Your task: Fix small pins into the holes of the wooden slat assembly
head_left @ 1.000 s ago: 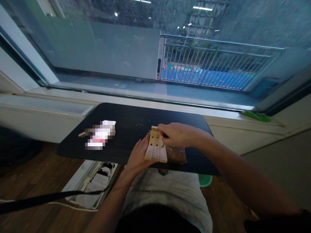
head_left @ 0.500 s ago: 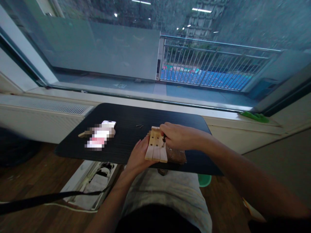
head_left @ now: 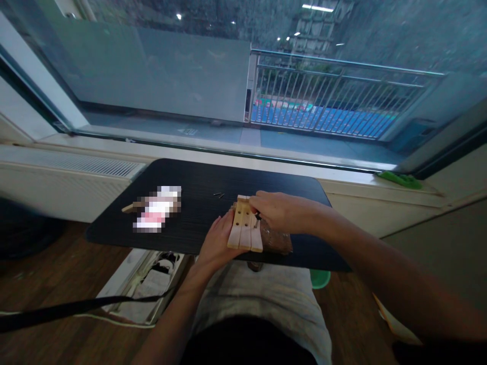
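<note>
A pale wooden block [head_left: 243,230] made of three joined strips with small holes stands tilted at the near edge of the black table [head_left: 198,185]. My left hand [head_left: 217,243] cups its left side and underside. My right hand [head_left: 279,212] rests curled over its top right, fingers pinched on a small dark thing that I cannot make out. A brown speckled pad [head_left: 276,242] lies under my right wrist. Two tiny nails [head_left: 218,194] lie on the table just beyond the block.
A blurred white and pink item [head_left: 155,213] and a small wooden stick [head_left: 129,207] lie at the table's left. A window sill runs behind the table, with a green cloth [head_left: 399,178] at the right. Below the table's left sits a tray of papers [head_left: 148,284], with a black strap [head_left: 76,309] crossing the wooden floor.
My right hand's fingers have shifted slightly down onto the block's top right. The block and my left hand have stayed in place.
</note>
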The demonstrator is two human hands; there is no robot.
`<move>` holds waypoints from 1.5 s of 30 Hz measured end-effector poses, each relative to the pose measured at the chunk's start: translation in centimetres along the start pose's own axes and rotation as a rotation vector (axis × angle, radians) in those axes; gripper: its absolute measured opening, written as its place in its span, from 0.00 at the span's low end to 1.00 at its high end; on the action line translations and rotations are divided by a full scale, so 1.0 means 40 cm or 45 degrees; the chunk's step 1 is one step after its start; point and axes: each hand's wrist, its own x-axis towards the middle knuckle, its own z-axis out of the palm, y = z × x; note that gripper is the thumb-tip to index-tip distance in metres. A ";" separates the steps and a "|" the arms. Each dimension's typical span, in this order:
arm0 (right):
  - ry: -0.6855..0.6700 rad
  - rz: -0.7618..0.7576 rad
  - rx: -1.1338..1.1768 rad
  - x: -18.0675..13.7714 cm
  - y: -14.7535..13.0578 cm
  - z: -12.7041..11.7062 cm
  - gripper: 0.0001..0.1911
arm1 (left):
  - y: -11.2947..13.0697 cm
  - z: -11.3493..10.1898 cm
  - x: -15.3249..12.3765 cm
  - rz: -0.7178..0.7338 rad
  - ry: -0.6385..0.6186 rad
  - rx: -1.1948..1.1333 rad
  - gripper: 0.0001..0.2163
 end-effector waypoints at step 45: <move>-0.002 -0.017 -0.048 0.026 -0.011 0.008 0.16 | -0.044 0.007 -0.010 0.056 0.047 0.077 0.48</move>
